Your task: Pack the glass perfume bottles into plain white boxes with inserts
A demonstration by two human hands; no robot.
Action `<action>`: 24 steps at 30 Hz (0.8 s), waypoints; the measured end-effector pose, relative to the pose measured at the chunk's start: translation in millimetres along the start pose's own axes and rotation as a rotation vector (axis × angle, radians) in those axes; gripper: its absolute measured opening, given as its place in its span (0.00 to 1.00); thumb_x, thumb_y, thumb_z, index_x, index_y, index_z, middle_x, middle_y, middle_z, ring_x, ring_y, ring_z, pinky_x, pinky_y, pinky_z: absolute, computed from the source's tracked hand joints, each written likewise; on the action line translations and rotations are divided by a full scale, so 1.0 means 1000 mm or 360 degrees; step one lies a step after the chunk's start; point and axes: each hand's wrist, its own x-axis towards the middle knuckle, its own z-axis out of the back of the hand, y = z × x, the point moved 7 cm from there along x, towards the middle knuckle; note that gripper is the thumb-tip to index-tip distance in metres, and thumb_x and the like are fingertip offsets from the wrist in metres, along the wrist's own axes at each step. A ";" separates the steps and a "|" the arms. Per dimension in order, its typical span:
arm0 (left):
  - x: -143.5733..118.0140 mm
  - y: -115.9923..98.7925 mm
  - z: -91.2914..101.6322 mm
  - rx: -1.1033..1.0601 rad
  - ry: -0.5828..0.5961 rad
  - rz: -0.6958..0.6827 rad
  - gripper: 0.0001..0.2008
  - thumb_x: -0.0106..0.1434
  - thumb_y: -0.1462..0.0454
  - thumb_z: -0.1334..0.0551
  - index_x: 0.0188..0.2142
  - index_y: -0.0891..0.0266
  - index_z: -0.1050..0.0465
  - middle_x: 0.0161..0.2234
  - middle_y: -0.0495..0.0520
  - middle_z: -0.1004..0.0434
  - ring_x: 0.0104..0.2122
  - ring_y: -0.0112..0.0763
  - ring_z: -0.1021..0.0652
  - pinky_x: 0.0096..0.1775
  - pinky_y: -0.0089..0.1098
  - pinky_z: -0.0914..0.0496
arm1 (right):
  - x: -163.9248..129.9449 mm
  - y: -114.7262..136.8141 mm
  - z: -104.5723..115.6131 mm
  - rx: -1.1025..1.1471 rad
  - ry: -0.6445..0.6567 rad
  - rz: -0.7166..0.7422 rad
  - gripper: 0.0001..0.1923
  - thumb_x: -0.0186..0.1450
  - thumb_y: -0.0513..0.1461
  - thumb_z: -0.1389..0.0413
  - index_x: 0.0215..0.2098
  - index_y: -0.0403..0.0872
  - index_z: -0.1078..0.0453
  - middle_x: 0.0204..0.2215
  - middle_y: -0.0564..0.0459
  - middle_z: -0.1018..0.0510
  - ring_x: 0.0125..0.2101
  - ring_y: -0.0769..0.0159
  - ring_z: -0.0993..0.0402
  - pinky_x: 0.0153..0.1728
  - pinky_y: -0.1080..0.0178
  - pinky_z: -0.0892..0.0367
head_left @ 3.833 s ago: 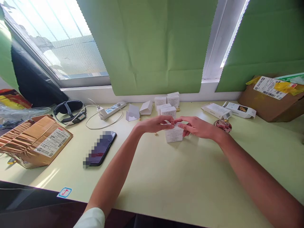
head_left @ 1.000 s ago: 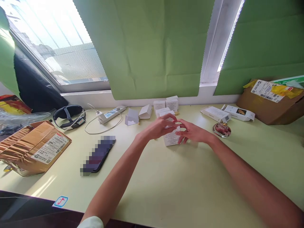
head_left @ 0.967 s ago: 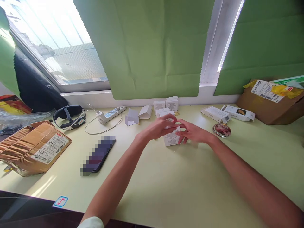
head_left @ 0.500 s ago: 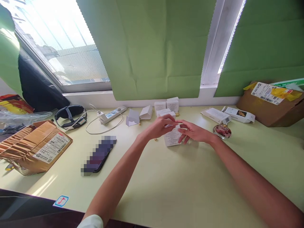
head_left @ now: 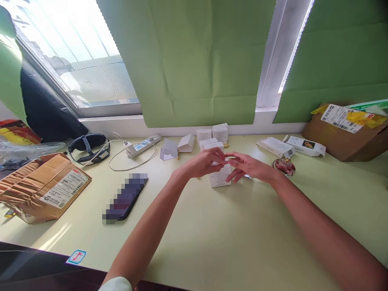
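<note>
A small white printed box (head_left: 220, 177) stands upright on the table, its top covered by my fingers. My left hand (head_left: 209, 161) reaches over the top from the left, fingers bent together in a pinch at its upper edge. From the right, my right hand (head_left: 246, 165) meets it there, thumb and index finger at the same edge and the other fingers curled along the box's side. What lies between the fingertips is hidden. Right behind stand more white boxes (head_left: 209, 142). A small shiny object (head_left: 247, 176) shows just under my right hand.
Left are a phone (head_left: 129, 198), a power strip (head_left: 145, 146) with a cable, a black headset (head_left: 89, 148) and a torn carton (head_left: 57, 186). Opened white packaging (head_left: 185, 143) lies behind. At right are a round glass jar (head_left: 283, 167), white boxes (head_left: 275, 147) and a brown carton (head_left: 342, 139).
My right hand has shifted slightly, its index finger straighter over the box top; the shiny object beneath it now shows. My left hand stays at the top edge. The box has hardly moved.
</note>
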 end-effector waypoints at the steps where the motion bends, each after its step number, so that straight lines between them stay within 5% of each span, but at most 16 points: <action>1: 0.000 0.001 0.001 -0.0001 -0.0006 0.0007 0.14 0.67 0.59 0.44 0.46 0.57 0.24 0.47 0.59 0.30 0.38 0.30 0.26 0.35 0.29 0.33 | 0.001 0.001 0.001 -0.0015 -0.0022 0.0032 0.23 0.68 0.50 0.50 0.60 0.55 0.42 0.56 0.46 0.31 0.35 0.61 0.19 0.36 0.58 0.23; 7: -0.001 0.004 0.007 0.0021 -0.0049 0.0098 0.12 0.66 0.59 0.44 0.42 0.58 0.22 0.44 0.55 0.29 0.27 0.21 0.31 0.31 0.27 0.35 | 0.008 0.001 0.000 -0.0220 -0.0150 0.0159 0.22 0.69 0.51 0.53 0.58 0.54 0.39 0.52 0.47 0.29 0.32 0.64 0.19 0.33 0.60 0.23; 14: -0.003 0.006 0.011 -0.0013 -0.0016 0.0122 0.12 0.66 0.60 0.42 0.45 0.57 0.24 0.45 0.55 0.29 0.32 0.24 0.28 0.32 0.27 0.34 | 0.010 -0.003 0.003 -0.0327 -0.0204 0.0203 0.22 0.68 0.52 0.52 0.55 0.52 0.37 0.46 0.49 0.27 0.29 0.65 0.20 0.31 0.60 0.23; 19: -0.001 0.004 0.011 -0.0010 -0.0083 0.0123 0.10 0.66 0.60 0.42 0.43 0.60 0.26 0.42 0.55 0.28 0.34 0.26 0.28 0.36 0.28 0.32 | 0.008 -0.005 0.003 -0.0384 -0.0124 0.0166 0.27 0.64 0.50 0.44 0.59 0.55 0.42 0.55 0.47 0.32 0.31 0.66 0.20 0.33 0.59 0.23; 24: 0.000 0.002 0.008 0.0111 -0.0190 0.0151 0.10 0.67 0.58 0.45 0.42 0.59 0.29 0.41 0.53 0.29 0.35 0.27 0.28 0.36 0.29 0.33 | 0.008 -0.004 0.004 -0.0547 -0.0216 0.0181 0.28 0.66 0.51 0.47 0.62 0.56 0.44 0.55 0.46 0.31 0.29 0.67 0.21 0.31 0.60 0.23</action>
